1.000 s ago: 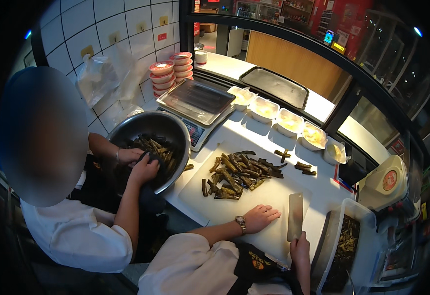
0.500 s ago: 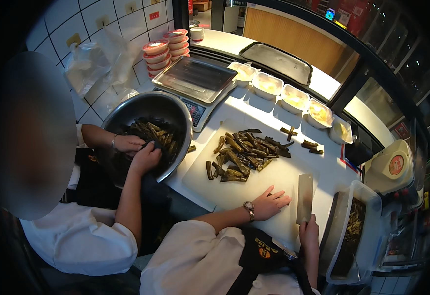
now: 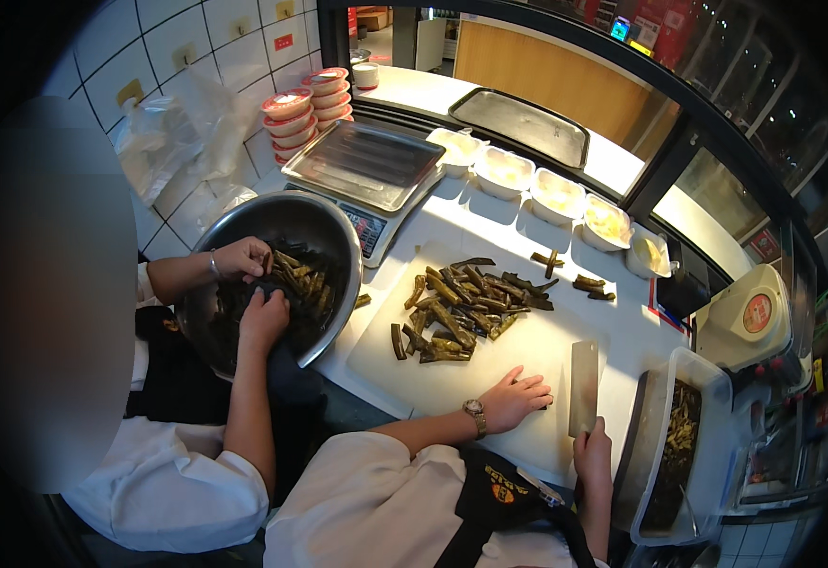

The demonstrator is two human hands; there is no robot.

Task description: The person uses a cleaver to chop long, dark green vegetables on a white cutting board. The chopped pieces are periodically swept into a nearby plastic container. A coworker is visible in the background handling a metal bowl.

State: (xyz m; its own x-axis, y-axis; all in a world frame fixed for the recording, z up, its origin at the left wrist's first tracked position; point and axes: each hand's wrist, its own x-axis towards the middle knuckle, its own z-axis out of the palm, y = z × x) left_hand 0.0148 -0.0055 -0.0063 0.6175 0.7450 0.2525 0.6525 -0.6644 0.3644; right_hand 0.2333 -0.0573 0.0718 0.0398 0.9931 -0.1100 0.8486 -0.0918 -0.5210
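Note:
My left hand (image 3: 514, 401) lies on the white cutting board (image 3: 385, 379), fingers stretched out and lightly spread. Dark bits of a strip show at its edges; most of that piece is hidden beneath. Closed round a cleaver's handle, my right hand (image 3: 594, 454) holds the broad blade (image 3: 584, 388) upright, to the right of the left hand and apart from it. Farther up the board spreads a heap of dark green pickled-looking vegetable strips (image 3: 466, 308). Two small groups of strips, one of them crossed strips (image 3: 548, 261), lie beyond the heap.
On my left a co-worker's hands (image 3: 264, 312) work over strips in a steel bowl (image 3: 349, 241). Behind stand a scale (image 3: 366, 166), stacked red-lidded tubs (image 3: 291, 123) and several white food containers (image 3: 558, 197). A clear plastic bin (image 3: 707, 379) with dark chopped food stands at right.
The view has shifted slightly. The co-worker's hands have moved a little apart within the bowl. My left hand still lies on the board, and my right still holds the cleaver upright.

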